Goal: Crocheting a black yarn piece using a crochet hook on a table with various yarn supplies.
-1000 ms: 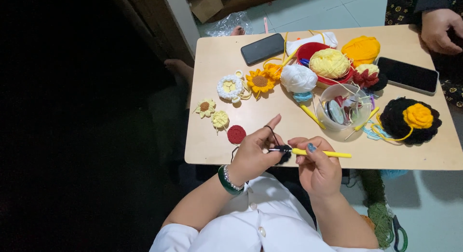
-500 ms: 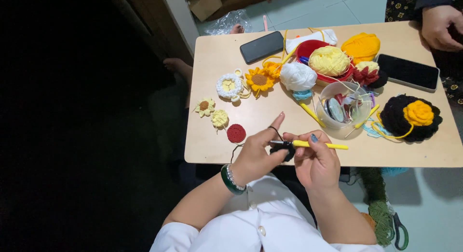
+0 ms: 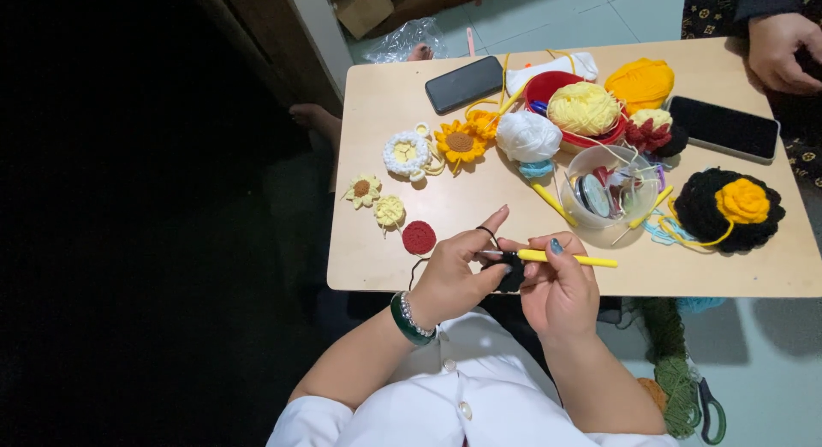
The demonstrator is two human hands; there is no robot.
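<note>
From the head camera, the right hand [image 3: 561, 289] is closed around a yellow crochet hook [image 3: 569, 259], thumb and fingers pinching its handle so that the shaft lies nearly level, its free end pointing away toward the clear plastic cup [image 3: 608, 186]. The left hand [image 3: 454, 276] pinches a small black crochet piece [image 3: 512, 271] between thumb and middle fingers, while its index finger is raised and carries a loop of black yarn [image 3: 486, 233]. The hook's working tip meets the black piece right between the two hands, just over the near edge of the wooden table [image 3: 385, 96]. Taking the clear plastic cup as the landmark: the two hands work below it, near the table edge; a small red crochet disc [image 3: 419, 237] lies to its lower left, close to the left hand; two pale yellow flowers [image 3: 375, 199] lie further left; a white ring flower [image 3: 406, 153] and an orange sunflower [image 3: 460, 142] lie to its upper left. A white yarn ball [image 3: 528, 136] sits just above and left of the cup, a red bowl [image 3: 556, 83] with pale yellow yarn [image 3: 583, 108] above it, and a black doily with a yellow rose [image 3: 728, 209] to its right. Two dark phones [image 3: 465, 84] lie on the far part of the table. Another person's hand [image 3: 779, 49] rests at the far right corner. Nothing lies between the hands and the piece.
</note>
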